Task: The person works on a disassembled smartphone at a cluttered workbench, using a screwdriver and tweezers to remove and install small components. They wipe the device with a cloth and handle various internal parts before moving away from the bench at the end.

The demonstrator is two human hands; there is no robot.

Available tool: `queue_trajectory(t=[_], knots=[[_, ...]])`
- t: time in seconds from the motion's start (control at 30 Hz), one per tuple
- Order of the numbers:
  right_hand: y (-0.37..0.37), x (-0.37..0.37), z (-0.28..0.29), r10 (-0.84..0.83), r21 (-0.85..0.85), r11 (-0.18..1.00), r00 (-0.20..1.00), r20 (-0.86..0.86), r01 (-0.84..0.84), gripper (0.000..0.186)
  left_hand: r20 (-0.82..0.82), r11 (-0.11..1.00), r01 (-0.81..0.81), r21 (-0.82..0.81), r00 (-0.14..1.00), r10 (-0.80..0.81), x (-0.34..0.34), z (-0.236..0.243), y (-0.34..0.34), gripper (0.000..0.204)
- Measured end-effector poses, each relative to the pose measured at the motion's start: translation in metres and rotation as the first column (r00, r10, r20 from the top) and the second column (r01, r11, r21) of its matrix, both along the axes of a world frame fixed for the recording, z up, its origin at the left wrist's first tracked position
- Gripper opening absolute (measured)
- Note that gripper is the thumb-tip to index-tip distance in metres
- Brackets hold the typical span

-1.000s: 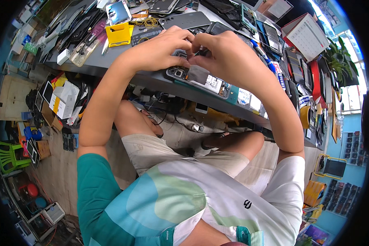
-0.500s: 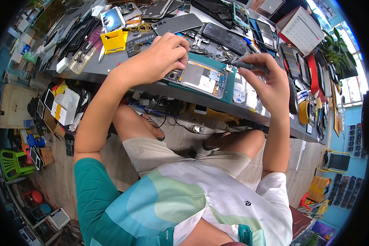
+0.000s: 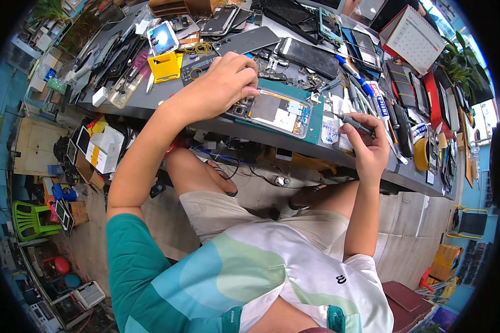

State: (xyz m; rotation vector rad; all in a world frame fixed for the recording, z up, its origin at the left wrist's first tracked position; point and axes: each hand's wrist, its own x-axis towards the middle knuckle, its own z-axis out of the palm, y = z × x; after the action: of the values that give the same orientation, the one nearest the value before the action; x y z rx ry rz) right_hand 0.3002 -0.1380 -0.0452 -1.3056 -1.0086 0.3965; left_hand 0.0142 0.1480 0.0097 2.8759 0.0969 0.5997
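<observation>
On a green work mat (image 3: 314, 123) at the bench's near edge lies an opened phone (image 3: 278, 113), its battery, flex cables and blue circuit board bare. My left hand (image 3: 228, 86) rests over the phone's left end with thumb and fingers pinched together. Whatever is between those fingertips is hidden. In my right hand (image 3: 368, 145) is a grey-handled screwdriver (image 3: 359, 124), gripped between thumb and fingers, its shaft pointing left toward the mat's right edge. Below that tip, a clear bag or label with blue handwriting (image 3: 329, 133) lies beside the mat.
Behind the mat are loose parts, a dark phone (image 3: 308, 57) and a grey back cover (image 3: 247, 41). A yellow stand (image 3: 164, 67) holds a lit screen. Pens and tools (image 3: 361, 91) crowd the right, near a desk calendar (image 3: 411, 41). A green chair (image 3: 33, 219) stands at left.
My right hand has drawn back nearer to me with the screwdriver, away from the mat's far right corner. My left hand stays at the phone's left end. The whole view has shifted slightly.
</observation>
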Motion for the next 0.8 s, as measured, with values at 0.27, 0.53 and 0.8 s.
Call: queue_trajectory(t=[0.27,0.53,0.8], knots=[[0.000,0.001,-0.003,0.026,0.035,0.999,0.999,-0.022,-0.025,0.027,-0.076,0.980,0.045,-0.193,0.995,-0.061,-0.006,0.005,0.001,0.018],[0.000,0.002,-0.002,0.044,0.057,0.997,0.999,-0.014,-0.043,0.026,-0.040,0.999,0.015,0.039,0.999,-0.013,-0.002,0.008,-0.012,0.015],[-0.001,0.002,-0.004,0.074,0.066,0.995,0.997,-0.025,-0.073,0.027,-0.066,0.947,-0.038,0.319,0.996,0.063,-0.005,0.015,-0.033,0.026]])
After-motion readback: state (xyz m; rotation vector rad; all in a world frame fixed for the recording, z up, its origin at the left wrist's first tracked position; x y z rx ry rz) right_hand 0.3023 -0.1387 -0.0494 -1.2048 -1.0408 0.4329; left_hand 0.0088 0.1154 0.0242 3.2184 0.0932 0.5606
